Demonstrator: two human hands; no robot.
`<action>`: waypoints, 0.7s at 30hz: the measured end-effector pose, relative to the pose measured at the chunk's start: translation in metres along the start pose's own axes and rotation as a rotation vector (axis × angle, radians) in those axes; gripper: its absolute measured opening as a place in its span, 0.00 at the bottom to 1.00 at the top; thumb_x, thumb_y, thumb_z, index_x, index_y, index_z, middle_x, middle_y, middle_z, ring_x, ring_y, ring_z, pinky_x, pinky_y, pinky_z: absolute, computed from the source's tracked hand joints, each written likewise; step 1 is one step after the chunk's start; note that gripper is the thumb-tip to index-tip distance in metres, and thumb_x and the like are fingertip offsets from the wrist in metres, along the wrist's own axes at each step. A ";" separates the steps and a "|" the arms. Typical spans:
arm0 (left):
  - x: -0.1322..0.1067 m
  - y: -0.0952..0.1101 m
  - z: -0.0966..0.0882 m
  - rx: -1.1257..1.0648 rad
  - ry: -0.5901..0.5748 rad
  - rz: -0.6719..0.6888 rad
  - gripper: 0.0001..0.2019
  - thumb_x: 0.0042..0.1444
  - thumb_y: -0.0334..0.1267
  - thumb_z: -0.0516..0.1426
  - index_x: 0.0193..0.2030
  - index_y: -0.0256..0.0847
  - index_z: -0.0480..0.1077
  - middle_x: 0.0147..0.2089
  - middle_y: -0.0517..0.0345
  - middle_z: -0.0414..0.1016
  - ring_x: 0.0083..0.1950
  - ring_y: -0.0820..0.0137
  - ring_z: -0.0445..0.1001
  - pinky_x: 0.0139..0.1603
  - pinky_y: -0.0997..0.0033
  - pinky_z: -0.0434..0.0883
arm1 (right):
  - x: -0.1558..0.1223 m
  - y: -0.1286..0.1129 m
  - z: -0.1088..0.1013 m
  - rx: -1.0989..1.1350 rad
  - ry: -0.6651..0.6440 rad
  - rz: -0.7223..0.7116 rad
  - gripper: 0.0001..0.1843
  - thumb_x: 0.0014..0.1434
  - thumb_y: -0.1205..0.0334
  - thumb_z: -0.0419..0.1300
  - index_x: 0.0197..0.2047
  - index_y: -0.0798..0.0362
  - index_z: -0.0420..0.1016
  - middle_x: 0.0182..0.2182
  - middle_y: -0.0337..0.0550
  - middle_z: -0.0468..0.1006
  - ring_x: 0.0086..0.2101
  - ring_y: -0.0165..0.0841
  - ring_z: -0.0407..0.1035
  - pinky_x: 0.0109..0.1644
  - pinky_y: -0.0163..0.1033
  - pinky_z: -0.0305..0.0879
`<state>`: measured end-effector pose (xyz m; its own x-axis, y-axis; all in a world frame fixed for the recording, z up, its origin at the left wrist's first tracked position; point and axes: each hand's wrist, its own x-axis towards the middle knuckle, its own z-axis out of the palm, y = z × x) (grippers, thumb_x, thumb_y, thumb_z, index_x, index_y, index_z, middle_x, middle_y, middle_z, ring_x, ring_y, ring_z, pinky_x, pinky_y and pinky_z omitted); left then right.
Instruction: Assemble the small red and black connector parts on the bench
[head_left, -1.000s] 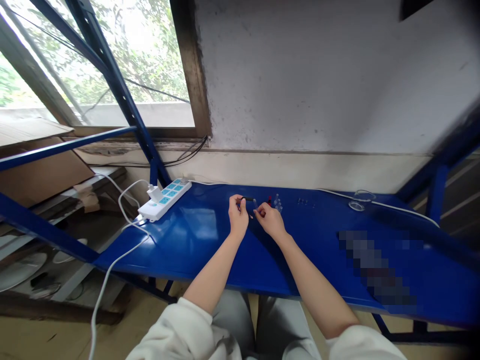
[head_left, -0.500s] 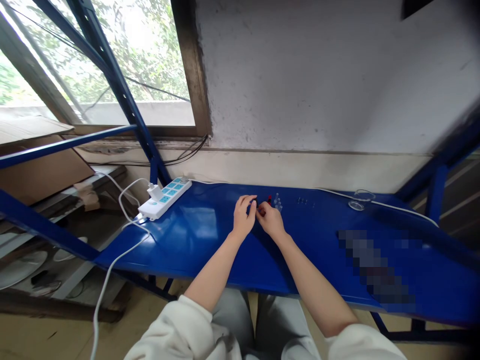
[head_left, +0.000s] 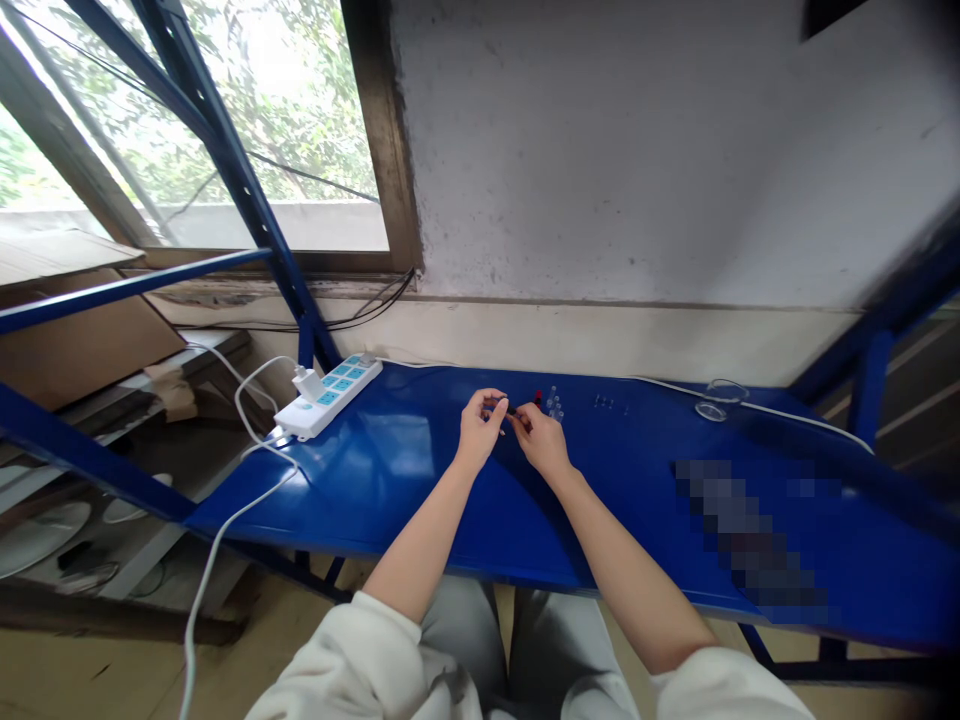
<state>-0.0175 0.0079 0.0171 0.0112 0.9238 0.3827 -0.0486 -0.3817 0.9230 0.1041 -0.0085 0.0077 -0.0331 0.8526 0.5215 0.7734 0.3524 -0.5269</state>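
Blue table point(head_left: 390, 510) runs along a pale wall point(head_left: 630, 170). Head view: left hand point(head_left: 477, 430) and right hand point(head_left: 541, 438) pinch a small dark piece point(head_left: 511, 409) between them, over the table; handling looks unfinished, with clear pieces point(head_left: 555, 403) lying loose beyond the right hand.

No text, label, brand, number or sign can be read. On the white strip point(head_left: 339, 393), any marks are too small to tell. The dark piece point(head_left: 511, 411), right of the strip, is also too tiny for reading. Farther right of the strip, a pixelated patch point(head_left: 750, 540) hides any writing there.
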 end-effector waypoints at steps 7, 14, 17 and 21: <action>0.003 -0.006 -0.002 -0.040 -0.008 -0.035 0.16 0.47 0.47 0.58 0.38 0.37 0.67 0.31 0.59 0.68 0.24 0.79 0.66 0.21 0.79 0.68 | 0.001 -0.001 -0.002 0.012 0.027 -0.015 0.12 0.58 0.53 0.48 0.32 0.51 0.65 0.21 0.36 0.69 0.21 0.27 0.63 0.25 0.30 0.51; 0.004 -0.002 -0.002 -0.022 -0.106 -0.095 0.14 0.45 0.46 0.59 0.31 0.35 0.70 0.26 0.60 0.68 0.24 0.77 0.66 0.23 0.77 0.67 | 0.000 -0.007 -0.006 0.043 0.028 0.009 0.12 0.58 0.54 0.47 0.36 0.51 0.67 0.22 0.37 0.71 0.22 0.27 0.64 0.26 0.31 0.54; 0.009 -0.003 -0.010 -0.027 0.028 -0.135 0.13 0.46 0.46 0.58 0.30 0.36 0.69 0.24 0.60 0.68 0.25 0.76 0.66 0.25 0.77 0.66 | 0.000 -0.011 -0.006 0.066 0.051 0.000 0.16 0.59 0.53 0.46 0.42 0.52 0.67 0.23 0.38 0.72 0.23 0.28 0.66 0.28 0.31 0.57; 0.018 -0.015 -0.028 0.366 0.231 -0.040 0.10 0.48 0.43 0.57 0.28 0.37 0.69 0.29 0.57 0.70 0.28 0.74 0.67 0.32 0.74 0.65 | -0.002 -0.013 -0.007 0.085 0.067 -0.018 0.16 0.60 0.56 0.44 0.44 0.52 0.68 0.26 0.40 0.74 0.24 0.28 0.68 0.29 0.31 0.59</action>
<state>-0.0447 0.0311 0.0088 -0.2203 0.9043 0.3657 0.3050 -0.2923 0.9064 0.0983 -0.0175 0.0188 -0.0016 0.8192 0.5735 0.7164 0.4010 -0.5709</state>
